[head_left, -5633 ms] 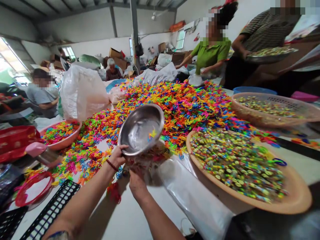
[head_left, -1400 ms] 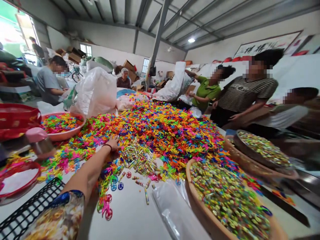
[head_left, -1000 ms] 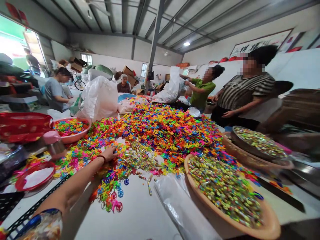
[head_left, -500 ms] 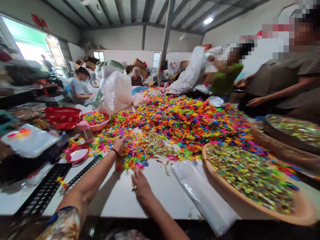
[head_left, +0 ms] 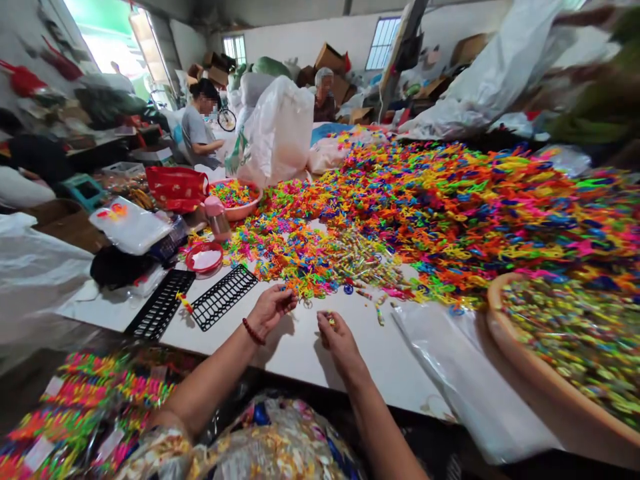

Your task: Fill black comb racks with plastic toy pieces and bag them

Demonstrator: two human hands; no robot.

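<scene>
My left hand (head_left: pixel 273 308), with a beaded bracelet on its wrist, is closed in a pinch above the front of the white table. A small coloured plastic piece seems to be at its fingertips, though its shape is unclear. To the right, my right hand (head_left: pixel 339 339) curls its fingers round a small yellowish item (head_left: pixel 330 320), mostly hidden. The two hands are a short way apart. Just beyond them lies a heap of bright plastic pieces (head_left: pixel 300 257), and beside it a smaller pile of slim candy-like tubes (head_left: pixel 367 257).
Left are two black slotted racks (head_left: pixel 225 297), a red basket (head_left: pixel 204 258) and a pink-lidded bottle (head_left: pixel 217 217). Right are clear plastic bags (head_left: pixel 465 373) and a big tub (head_left: pixel 495 313) of small tubes. Packed bags (head_left: pixel 85 400) lie low at left. Two people sit beyond.
My left hand has drawn back from the heap toward me and closed. My right hand has lifted from the tabletop, its fingers curled. The view has turned left and down.
</scene>
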